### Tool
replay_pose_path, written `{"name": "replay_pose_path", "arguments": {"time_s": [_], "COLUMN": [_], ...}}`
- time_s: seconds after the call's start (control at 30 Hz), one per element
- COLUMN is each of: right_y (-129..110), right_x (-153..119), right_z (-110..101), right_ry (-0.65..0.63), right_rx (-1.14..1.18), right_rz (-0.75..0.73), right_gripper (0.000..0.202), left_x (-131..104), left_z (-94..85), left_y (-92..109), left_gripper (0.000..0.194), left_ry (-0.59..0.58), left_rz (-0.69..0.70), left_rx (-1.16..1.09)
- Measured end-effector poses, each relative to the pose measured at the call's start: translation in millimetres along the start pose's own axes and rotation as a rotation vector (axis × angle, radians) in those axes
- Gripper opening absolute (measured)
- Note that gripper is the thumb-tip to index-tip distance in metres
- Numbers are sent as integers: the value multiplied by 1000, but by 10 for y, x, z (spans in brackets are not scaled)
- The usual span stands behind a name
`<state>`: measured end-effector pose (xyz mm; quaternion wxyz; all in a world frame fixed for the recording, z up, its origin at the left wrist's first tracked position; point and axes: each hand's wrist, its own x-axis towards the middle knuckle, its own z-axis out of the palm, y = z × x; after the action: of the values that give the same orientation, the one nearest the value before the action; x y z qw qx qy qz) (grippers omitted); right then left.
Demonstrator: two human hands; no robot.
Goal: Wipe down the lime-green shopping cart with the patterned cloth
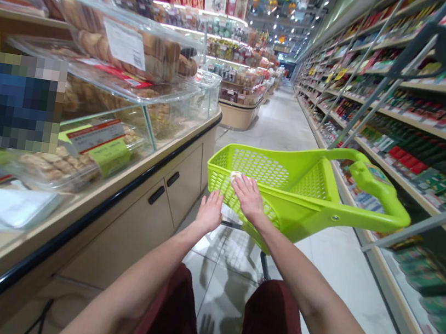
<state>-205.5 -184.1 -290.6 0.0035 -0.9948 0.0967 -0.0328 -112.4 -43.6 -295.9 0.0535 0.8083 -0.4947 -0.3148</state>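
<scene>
- Maroon trouser legs (275, 329) lie nearest, knees apart, with the lime-green shopping cart (303, 216) just beyond on the aisle floor (329, 262), between display cabinet (177, 199) and shelving (439, 132).
- My right hand (247, 197), fingers nearly straight, has a crumpled white wipe (235, 176) at its fingertips, held against the near rim (293, 196).
- My left hand (210, 212) is relaxed, fingers extended beside the perforated side (267, 211), nothing visible in it; whether it touches, I cannot tell.
- Wiping seems under way at this rim; how much is done or left doesn't show, though neither hand is on the handle (391, 215).
- The cart's long axis runs across my view, front leftward, handle rightward.
</scene>
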Motion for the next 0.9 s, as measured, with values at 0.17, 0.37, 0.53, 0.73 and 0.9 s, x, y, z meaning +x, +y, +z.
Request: {"name": "replay_pose_path", "arguments": {"time_s": [0.17, 0.37, 0.53, 0.73, 0.9], "right_y": [-123, -334, -314, -411, -454], "right_x": [-215, -133, 575, 409, 77], "right_z": [317, 460, 389, 705, 712], "right_ry": [-166, -229, -92, -234, -333], "right_rx": [30, 91, 39, 26, 34], "right_rz": [-97, -139, -76, -143, -146], "right_gripper": [33, 32, 38, 34, 30], "left_x": [-29, -22, -19, -73, -75], "left_z": [89, 117, 34, 35, 63], "left_y": [-136, -338, -432, -496, -475], "left_gripper": [61, 61, 62, 61, 61], "left_ry": [-1, -1, 9, -11, 7], "left_rz": [-21, -61, -78, -78, -65], "left_rx": [-4, -16, -7, 14, 13]}}
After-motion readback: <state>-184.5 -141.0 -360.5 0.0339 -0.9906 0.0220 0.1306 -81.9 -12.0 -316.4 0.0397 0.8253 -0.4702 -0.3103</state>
